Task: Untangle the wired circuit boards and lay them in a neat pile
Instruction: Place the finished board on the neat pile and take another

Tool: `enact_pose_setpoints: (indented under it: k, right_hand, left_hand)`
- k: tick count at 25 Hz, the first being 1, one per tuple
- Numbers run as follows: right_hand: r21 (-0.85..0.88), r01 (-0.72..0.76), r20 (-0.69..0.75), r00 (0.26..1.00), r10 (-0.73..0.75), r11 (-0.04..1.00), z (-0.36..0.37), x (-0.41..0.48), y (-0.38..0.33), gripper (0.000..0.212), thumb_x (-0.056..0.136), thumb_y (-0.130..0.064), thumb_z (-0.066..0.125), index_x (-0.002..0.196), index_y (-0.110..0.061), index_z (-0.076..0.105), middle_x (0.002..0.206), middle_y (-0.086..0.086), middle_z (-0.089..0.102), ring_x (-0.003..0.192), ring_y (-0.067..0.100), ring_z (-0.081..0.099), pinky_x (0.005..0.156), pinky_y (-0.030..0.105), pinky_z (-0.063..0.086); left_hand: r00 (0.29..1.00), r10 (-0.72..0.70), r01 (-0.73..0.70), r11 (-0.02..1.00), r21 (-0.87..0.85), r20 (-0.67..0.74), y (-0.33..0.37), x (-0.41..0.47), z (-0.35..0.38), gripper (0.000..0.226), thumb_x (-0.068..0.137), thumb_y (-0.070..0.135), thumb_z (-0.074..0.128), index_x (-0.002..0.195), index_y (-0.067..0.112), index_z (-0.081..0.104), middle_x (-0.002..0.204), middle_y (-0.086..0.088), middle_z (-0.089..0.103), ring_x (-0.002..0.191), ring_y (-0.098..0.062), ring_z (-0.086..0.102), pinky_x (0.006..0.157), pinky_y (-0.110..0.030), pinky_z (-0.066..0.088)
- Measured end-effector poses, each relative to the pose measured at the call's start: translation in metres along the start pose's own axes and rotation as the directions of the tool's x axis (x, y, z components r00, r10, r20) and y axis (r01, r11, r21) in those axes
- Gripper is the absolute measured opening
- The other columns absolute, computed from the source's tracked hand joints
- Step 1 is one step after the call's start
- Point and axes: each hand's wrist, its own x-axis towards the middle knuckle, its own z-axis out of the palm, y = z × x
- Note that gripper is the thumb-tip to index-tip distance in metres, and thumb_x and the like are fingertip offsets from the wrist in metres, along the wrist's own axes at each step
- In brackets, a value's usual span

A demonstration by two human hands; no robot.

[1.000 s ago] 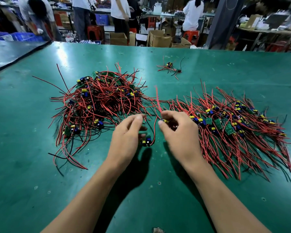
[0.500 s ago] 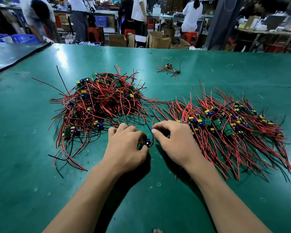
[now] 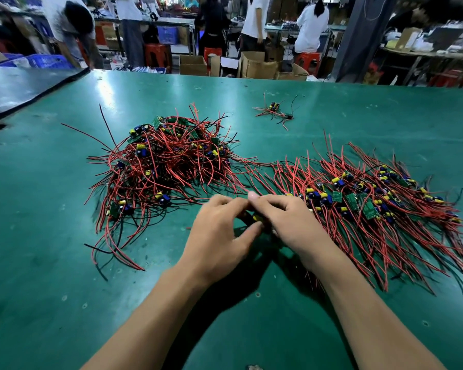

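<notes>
2 hands meet over 1 circuit board on the green counter [image 3: 64,263].

The circuit board [image 3: 257,217] is almost wholly hidden by curled fingers; only a yellow part shows, and its wires cannot be traced. Half a second ago the hands sat slightly apart with it in the gap; now the left hand [image 3: 219,233] and right hand [image 3: 292,225] have closed together, both pinching it, fingertips touching. It lies between the tangled heap [image 3: 166,166] of red-wired boards on the left and the combed-out pile [image 3: 372,204] on the right.
</notes>
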Motion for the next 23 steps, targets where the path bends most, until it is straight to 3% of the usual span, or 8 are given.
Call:
enact_pose_setpoints:
  k: [2,4,8,10,13,17,20,23]
  right_hand:
    - [0.246,-0.091,0.078,0.994,0.074,0.965,-0.002,0.0,-0.002,0.019,0.095,-0.032,0.067,0.084,-0.023,0.08,0.081,0.0,0.076,0.07,0.012,0.068,0.058,0.021,0.053]
    - [0.362,-0.152,0.098,0.987,0.125,0.92,-0.005,-0.001,-0.004,0.013,0.091,-0.027,0.071,0.089,-0.018,0.08,0.085,0.008,0.073,0.066,0.021,0.068,0.054,0.028,0.055]
    - [0.491,-0.151,0.036,0.988,0.153,0.858,-0.01,0.003,-0.002,0.02,0.076,-0.03,0.077,0.087,-0.013,0.078,0.07,0.011,0.062,0.053,0.018,0.056,0.047,0.024,0.049]
    - [0.499,-0.094,-0.038,0.991,0.13,0.861,-0.011,0.006,0.001,0.022,0.075,-0.03,0.076,0.086,-0.012,0.075,0.06,0.002,0.049,0.046,0.008,0.042,0.041,0.018,0.037]
    - [0.485,-0.071,-0.057,0.992,0.112,0.872,-0.012,0.007,0.002,0.016,0.078,-0.031,0.076,0.081,-0.015,0.074,0.058,-0.001,0.052,0.046,0.005,0.043,0.042,0.015,0.036]
    - [0.497,-0.089,0.012,0.995,0.096,0.863,-0.012,0.004,0.0,0.019,0.064,-0.036,0.082,0.071,-0.021,0.073,0.06,0.0,0.056,0.046,0.009,0.048,0.046,0.019,0.041]
    - [0.537,-0.143,0.123,0.988,0.09,0.832,-0.008,0.0,-0.002,0.021,0.064,-0.034,0.085,0.068,-0.022,0.068,0.057,0.003,0.054,0.038,0.013,0.047,0.037,0.021,0.04]
    - [0.549,-0.157,0.187,0.98,0.063,0.821,-0.006,-0.002,-0.002,0.018,0.071,-0.029,0.082,0.067,-0.025,0.065,0.058,-0.002,0.055,0.04,0.012,0.05,0.04,0.022,0.041]
  left_hand:
    - [0.987,-0.132,0.155,0.946,-0.284,0.096,0.005,-0.001,0.002,0.026,0.082,0.023,0.076,0.107,0.026,0.07,0.078,0.006,0.072,0.065,-0.014,0.066,0.066,-0.026,0.052]
    - [0.918,-0.305,0.397,0.745,-0.536,0.255,0.012,0.001,0.003,0.032,0.081,0.015,0.079,0.107,0.029,0.068,0.075,0.001,0.073,0.051,-0.02,0.068,0.051,-0.025,0.053]
    - [0.788,-0.357,0.61,0.338,-0.717,0.502,0.017,0.002,0.004,0.026,0.083,0.002,0.072,0.107,0.008,0.063,0.066,-0.01,0.061,0.05,-0.028,0.068,0.046,-0.029,0.053]
    - [0.762,-0.337,0.635,0.226,-0.739,0.552,0.016,0.004,0.0,0.028,0.08,0.002,0.072,0.107,0.008,0.067,0.064,-0.008,0.058,0.053,-0.026,0.069,0.048,-0.028,0.055]
    - [0.759,-0.315,0.645,0.249,-0.723,0.569,0.016,0.004,-0.004,0.026,0.075,0.012,0.074,0.101,0.016,0.074,0.071,-0.005,0.061,0.064,-0.026,0.072,0.058,-0.03,0.06]
    - [0.742,-0.314,0.664,0.227,-0.712,0.592,0.015,0.005,-0.005,0.026,0.077,0.031,0.071,0.095,0.013,0.069,0.092,-0.009,0.073,0.074,-0.027,0.073,0.065,-0.035,0.057]
    - [0.701,-0.326,0.702,0.157,-0.695,0.634,0.014,0.007,-0.007,0.007,0.075,0.024,0.073,0.077,0.018,0.072,0.082,-0.012,0.073,0.067,-0.028,0.072,0.065,-0.035,0.057]
    - [0.657,-0.277,0.742,0.077,-0.665,0.701,0.011,0.007,-0.009,0.007,0.073,0.018,0.073,0.076,0.013,0.077,0.068,-0.009,0.066,0.055,-0.022,0.066,0.053,-0.026,0.056]
